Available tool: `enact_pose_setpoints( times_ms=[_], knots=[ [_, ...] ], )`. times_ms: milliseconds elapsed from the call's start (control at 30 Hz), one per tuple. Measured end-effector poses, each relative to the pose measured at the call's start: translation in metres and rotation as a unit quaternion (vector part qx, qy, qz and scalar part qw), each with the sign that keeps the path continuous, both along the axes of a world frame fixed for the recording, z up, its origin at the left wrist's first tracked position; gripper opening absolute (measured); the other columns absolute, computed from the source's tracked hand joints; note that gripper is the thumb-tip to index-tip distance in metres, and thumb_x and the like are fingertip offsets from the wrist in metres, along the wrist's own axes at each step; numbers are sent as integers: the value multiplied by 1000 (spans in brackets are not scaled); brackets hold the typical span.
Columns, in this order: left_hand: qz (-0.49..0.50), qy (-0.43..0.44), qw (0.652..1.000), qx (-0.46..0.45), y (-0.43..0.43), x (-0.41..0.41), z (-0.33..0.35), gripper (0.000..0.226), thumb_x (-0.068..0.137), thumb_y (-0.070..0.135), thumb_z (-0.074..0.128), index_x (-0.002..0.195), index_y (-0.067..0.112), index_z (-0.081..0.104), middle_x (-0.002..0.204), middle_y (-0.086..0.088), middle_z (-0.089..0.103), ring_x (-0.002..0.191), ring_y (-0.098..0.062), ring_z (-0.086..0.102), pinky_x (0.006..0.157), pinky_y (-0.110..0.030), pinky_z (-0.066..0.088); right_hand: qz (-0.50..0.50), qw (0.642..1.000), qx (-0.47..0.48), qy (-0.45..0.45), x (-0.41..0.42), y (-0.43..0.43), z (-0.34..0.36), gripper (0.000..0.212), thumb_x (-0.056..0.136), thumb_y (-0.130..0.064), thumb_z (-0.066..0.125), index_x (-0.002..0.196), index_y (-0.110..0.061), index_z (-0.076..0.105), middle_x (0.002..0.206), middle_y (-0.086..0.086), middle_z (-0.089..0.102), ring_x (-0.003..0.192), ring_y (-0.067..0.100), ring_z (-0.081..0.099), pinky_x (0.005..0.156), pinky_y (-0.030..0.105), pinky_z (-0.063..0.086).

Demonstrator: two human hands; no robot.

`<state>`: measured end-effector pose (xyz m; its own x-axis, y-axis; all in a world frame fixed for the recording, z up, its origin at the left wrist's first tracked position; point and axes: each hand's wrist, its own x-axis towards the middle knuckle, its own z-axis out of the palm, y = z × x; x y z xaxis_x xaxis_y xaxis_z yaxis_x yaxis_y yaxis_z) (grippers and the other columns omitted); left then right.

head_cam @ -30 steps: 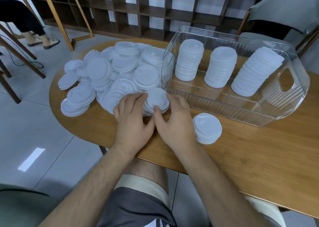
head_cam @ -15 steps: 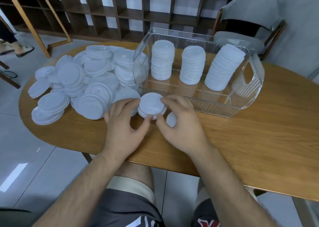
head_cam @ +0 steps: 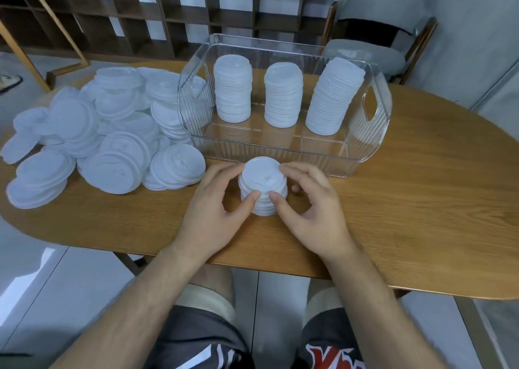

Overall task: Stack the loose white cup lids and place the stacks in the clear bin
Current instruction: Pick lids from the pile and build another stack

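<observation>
Hands on the lids, seen from the head camera, the only angle here. Left hand (head_cam: pixel 213 208) and right hand (head_cam: pixel 314 214) cup a short stack (head_cam: pixel 262 177) from either side. The fingers (head_cam: pixel 295 168) are curled narrow round its rim, thumbs against the near edge, index fingers hooked over the top lid. That two-sided squeeze looks meant to square the lids so they nest and don't slide apart.

The short stack stands on the bench (head_cam: pixel 421 200), right in front of the near wall of the clear bin (head_cam: pixel 280 155). I can't tell whether it touches the wall. It's a handy spot: one lift over that wall and it's in, by my reckoning.

Inside the bin, three tall stacks stand in a row toward the far side. The left stack (head_cam: pixel 232 90) and the middle stack (head_cam: pixel 283 93) are upright. The right stack (head_cam: pixel 332 96) appears to tilt toward the handle cutout. The new one would go in front of that row, I'd judge.

Over on the left of the bench lies a big loose pile (head_cam: pixel 112 133) of lids, overlapping every which way, with its edge up beside the bin's left wall. So the job is well under way, with plenty left to do.

One risk: the upper lids of the short stack sit slightly offset, so a careless lift could spill them.
</observation>
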<state>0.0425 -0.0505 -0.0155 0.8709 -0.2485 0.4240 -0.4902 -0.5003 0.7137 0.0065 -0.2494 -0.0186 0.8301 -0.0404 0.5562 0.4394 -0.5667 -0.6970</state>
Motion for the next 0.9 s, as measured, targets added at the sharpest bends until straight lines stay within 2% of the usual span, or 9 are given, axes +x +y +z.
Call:
enact_pose_setpoints(
  times_ms=[133,267,533,767,900],
  knots=[
    [-17,8,1000,7,0,-4,4,49,89,34,72,134,16,62,128,6,58,124,-5,54,105,-32,47,-1,1000,-7,9,0,-1,-4,45,88,-27,76,128,-8,66,133,0,60,125,22,56,95,43,52],
    [-14,18,1000,17,2,-6,4,49,89,35,72,133,17,63,127,9,57,123,-4,53,105,-28,46,0,999,-9,35,0,-2,-5,47,87,-31,76,129,-11,66,132,-2,60,126,20,55,96,43,52],
    [-24,34,999,29,3,-5,2,48,87,36,73,132,20,63,125,12,57,121,-1,53,102,-27,47,-7,995,-48,93,-1,-2,-3,52,86,-40,71,132,-16,65,131,-10,56,128,12,50,101,32,49],
    [-4,7,999,31,5,-8,2,54,88,43,71,133,14,62,128,8,56,122,-4,54,104,-33,48,-41,992,-105,56,-9,4,12,50,90,-40,66,132,-12,65,134,-4,56,129,13,46,109,14,31],
    [46,-47,997,40,17,-12,9,51,92,41,63,131,8,63,130,3,57,122,-5,54,107,-17,40,-42,993,-106,32,-4,30,29,41,93,-32,64,128,-11,67,131,-3,60,126,15,48,108,13,30]
  ],
)
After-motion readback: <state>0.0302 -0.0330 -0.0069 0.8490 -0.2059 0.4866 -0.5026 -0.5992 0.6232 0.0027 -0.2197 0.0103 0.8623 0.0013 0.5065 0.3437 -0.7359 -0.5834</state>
